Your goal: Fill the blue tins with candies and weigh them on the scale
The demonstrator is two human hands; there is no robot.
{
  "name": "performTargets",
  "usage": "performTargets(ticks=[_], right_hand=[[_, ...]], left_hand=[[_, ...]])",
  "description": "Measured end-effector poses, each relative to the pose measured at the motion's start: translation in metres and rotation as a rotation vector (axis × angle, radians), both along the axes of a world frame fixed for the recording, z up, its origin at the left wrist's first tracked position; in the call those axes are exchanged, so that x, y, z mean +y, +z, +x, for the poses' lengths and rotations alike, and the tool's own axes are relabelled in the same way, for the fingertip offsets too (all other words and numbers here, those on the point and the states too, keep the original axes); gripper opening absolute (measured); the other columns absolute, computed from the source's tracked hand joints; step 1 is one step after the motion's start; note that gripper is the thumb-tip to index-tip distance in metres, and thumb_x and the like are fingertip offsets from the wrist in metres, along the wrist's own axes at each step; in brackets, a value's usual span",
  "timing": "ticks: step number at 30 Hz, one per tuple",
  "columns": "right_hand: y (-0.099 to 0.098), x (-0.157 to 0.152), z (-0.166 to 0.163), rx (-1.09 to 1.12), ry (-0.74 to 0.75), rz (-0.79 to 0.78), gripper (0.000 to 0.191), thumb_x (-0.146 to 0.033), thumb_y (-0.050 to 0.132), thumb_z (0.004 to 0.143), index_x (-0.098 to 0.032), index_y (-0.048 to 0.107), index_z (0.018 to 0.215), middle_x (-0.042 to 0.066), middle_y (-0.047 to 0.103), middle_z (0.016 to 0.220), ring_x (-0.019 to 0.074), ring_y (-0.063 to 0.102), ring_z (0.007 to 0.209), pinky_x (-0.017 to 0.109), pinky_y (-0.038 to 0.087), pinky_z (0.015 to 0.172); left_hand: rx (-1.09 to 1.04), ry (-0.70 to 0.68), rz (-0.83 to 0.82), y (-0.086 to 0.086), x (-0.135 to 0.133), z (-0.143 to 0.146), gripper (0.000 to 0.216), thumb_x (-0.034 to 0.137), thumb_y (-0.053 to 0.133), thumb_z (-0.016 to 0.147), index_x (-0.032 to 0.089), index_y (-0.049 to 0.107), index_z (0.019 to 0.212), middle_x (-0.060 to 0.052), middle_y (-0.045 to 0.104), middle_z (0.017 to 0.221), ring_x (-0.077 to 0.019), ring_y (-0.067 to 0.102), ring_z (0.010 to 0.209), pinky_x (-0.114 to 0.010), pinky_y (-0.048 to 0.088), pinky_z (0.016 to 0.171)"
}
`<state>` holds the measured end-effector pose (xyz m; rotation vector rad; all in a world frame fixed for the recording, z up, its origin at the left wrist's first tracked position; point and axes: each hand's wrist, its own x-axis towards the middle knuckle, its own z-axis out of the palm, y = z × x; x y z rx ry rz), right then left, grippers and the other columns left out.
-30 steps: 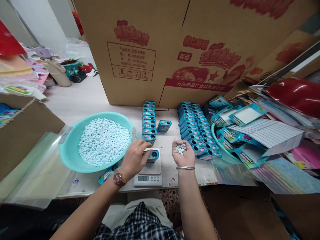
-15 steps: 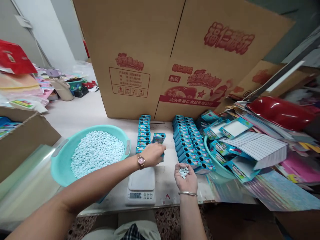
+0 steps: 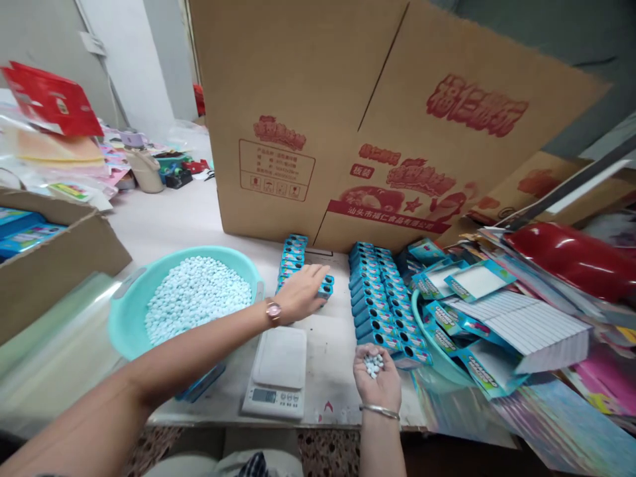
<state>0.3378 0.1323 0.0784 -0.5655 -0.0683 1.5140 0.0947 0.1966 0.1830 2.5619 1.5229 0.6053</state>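
My left hand, with a watch on its wrist, is at the small blue boxes on the table's middle. Its fingers and thumb span a small blue box, whose near side the hand hides. Left of it stands a row of similar boxes. My right hand, palm up and cupped, holds a small heap of pale blue candies. It is just in front of two long rows of blue boxes with dark round openings. Between the hands and the table edge sits a white digital scale, its plate bare.
A turquoise basin of pale candies stands at left, beside an open carton. A large cardboard carton rises behind the boxes. At right, a second basin holds printed blue packaging, near stacked card and a red glossy object.
My left hand has moved slightly away from me, bringing the box off the scale's side to the other boxes. My right hand stays cupped around the candies. The view has shifted.
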Motion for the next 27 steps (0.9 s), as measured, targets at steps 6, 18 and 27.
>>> performTargets(ticks=[6,18,27], right_hand=[[0.007,0.008,-0.035,0.169,0.17,-0.061,0.026,-0.002,0.06,0.066,-0.019,0.041,0.071,-0.007,0.049,0.063,0.0042,0.05,0.052,0.014,0.049,0.049],[0.042,0.001,-0.111,0.238,0.387,-0.148,0.019,-0.009,0.052,0.079,-0.02,0.039,0.073,-0.006,0.044,0.062,0.0065,0.04,0.048,0.016,0.038,0.042],[0.035,-0.007,-0.069,0.279,0.193,-0.238,0.02,-0.005,0.051,0.073,-0.021,0.038,0.072,-0.006,0.043,0.06,0.007,0.043,0.047,0.018,0.041,0.044]], left_hand=[[-0.262,0.326,0.162,-0.03,-0.169,-0.1,0.052,0.029,0.063,0.089,0.023,0.043,0.136,-0.01,0.059,0.124,-0.025,0.054,0.117,-0.042,0.047,0.1],[-0.246,0.648,0.236,-0.133,-0.238,-0.114,0.046,0.015,0.06,0.089,0.019,0.047,0.133,-0.014,0.056,0.118,-0.0277,0.055,0.111,-0.046,0.051,0.096],[-0.593,0.389,0.112,-0.088,-0.23,-0.096,0.061,0.013,0.06,0.089,0.026,0.038,0.144,-0.01,0.058,0.125,-0.0238,0.054,0.116,-0.043,0.048,0.101]])
